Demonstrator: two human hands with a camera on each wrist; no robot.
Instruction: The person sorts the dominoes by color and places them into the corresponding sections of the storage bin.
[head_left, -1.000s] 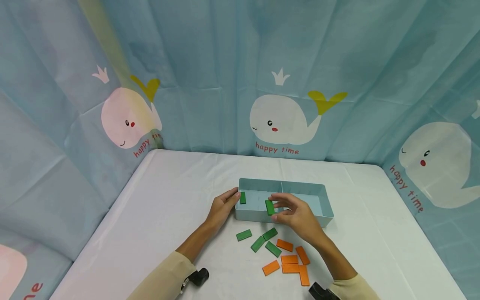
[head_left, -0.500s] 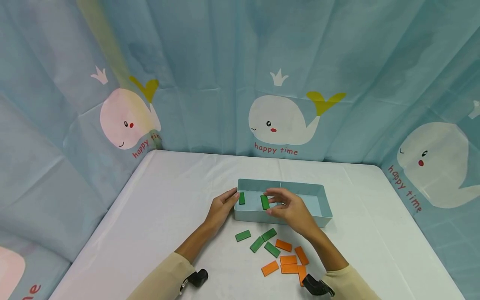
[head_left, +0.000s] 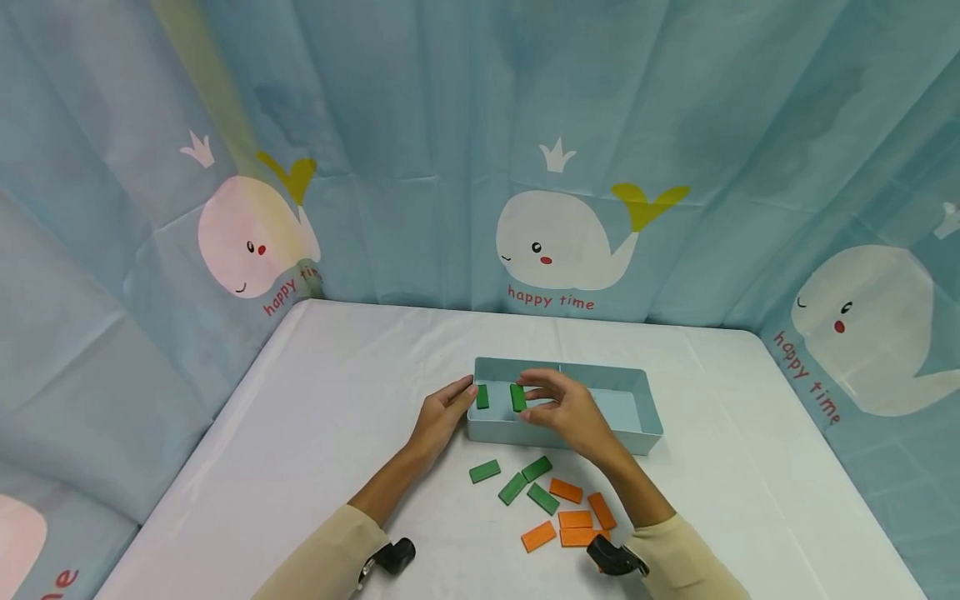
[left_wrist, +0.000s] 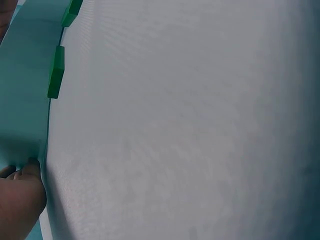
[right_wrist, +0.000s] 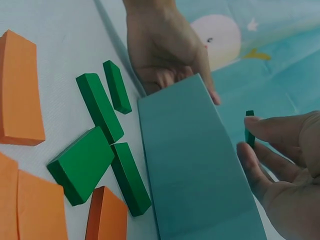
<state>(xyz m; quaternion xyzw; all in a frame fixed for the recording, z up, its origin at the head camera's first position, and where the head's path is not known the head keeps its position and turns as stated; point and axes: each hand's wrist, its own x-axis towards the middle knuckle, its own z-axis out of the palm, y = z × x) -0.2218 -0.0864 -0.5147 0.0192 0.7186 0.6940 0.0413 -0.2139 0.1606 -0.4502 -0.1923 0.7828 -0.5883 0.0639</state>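
Observation:
My right hand pinches a green block between thumb and fingertips, above the left compartment of a pale blue divided box. In the right wrist view, the held block shows edge-on between the fingers, above the box's rim. Another green block stands inside at the left end wall. Outside that same wall, my left hand rests with its fingers extended along the box. The right wrist view shows the left hand against the box end, with part of it hidden behind the wall.
Several green blocks lie on the white table in front of the box. Nearer to me are several orange blocks, some partly covered by the right wrist's black camera. A whale-print curtain hangs behind the table.
My right hand has moved left and slightly away from me with the green block, toward the block standing at the left end. The left hand has stayed at the box's end.

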